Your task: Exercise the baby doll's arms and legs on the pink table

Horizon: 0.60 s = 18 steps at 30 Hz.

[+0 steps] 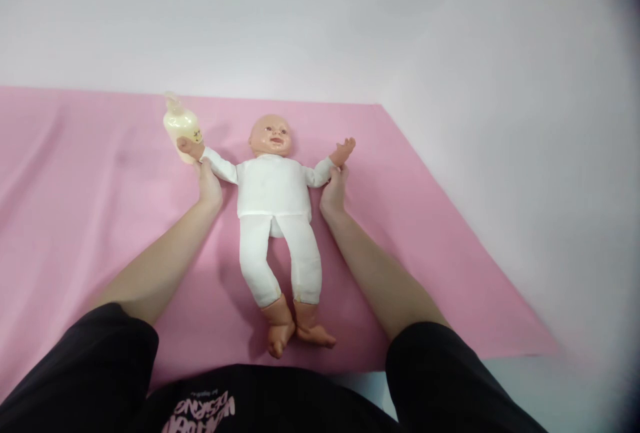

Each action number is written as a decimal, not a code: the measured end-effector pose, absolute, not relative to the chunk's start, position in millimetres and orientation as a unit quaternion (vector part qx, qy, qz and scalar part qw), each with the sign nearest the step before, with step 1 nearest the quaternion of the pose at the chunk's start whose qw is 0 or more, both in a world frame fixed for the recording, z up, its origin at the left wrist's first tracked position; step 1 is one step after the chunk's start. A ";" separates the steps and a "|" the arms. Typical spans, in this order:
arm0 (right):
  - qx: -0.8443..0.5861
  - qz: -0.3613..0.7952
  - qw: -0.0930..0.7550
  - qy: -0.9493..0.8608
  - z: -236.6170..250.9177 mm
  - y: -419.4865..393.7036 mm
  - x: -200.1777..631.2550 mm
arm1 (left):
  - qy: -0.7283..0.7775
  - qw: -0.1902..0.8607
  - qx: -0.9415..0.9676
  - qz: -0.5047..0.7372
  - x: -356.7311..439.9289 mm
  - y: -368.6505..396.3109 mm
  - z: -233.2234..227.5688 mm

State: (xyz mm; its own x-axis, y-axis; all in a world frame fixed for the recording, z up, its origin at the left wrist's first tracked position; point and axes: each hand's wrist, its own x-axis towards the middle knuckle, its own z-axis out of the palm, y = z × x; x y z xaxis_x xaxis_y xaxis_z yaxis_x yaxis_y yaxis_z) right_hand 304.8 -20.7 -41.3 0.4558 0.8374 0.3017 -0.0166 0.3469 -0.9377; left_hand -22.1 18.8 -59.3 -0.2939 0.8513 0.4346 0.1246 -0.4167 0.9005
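A baby doll [274, 194] in a white top and white trousers lies on its back on a pink cloth [80, 206], head away from me, feet toward me. My left hand [209, 185] grips the doll's arm on the left side, near its wrist. My right hand [334, 187] grips the doll's other arm just below its raised hand. Both of the doll's arms are spread outward. A pale yellow pump bottle [181, 127] stands right behind the doll's hand on the left.
The pink cloth covers a white surface [525, 173]; its right edge runs diagonally and its near edge lies by my torso. A pale wall rises behind. My black sleeves fill the bottom of the view.
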 end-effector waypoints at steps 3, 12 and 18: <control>-0.492 0.299 0.705 -0.415 -41.5 -19.0 305.7 | 0.490 0.228 0.504 0.674 -19.6 19.3 -59.6; -0.459 0.312 0.667 -0.497 -20.3 -39.9 289.0 | 0.446 0.295 0.532 0.657 1.1 -11.0 -20.7; -0.464 0.290 0.598 -0.586 -13.8 -44.5 280.2 | 0.444 0.258 0.669 0.537 6.6 -21.1 -11.5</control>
State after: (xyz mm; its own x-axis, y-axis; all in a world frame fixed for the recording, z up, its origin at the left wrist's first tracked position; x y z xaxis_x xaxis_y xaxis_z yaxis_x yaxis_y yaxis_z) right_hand 280.2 -44.5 -13.8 0.1457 0.8906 0.4309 0.1976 0.4005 -0.8947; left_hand 6.6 -21.1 -11.5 0.0287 0.8714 0.4897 0.3162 -0.4727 0.8226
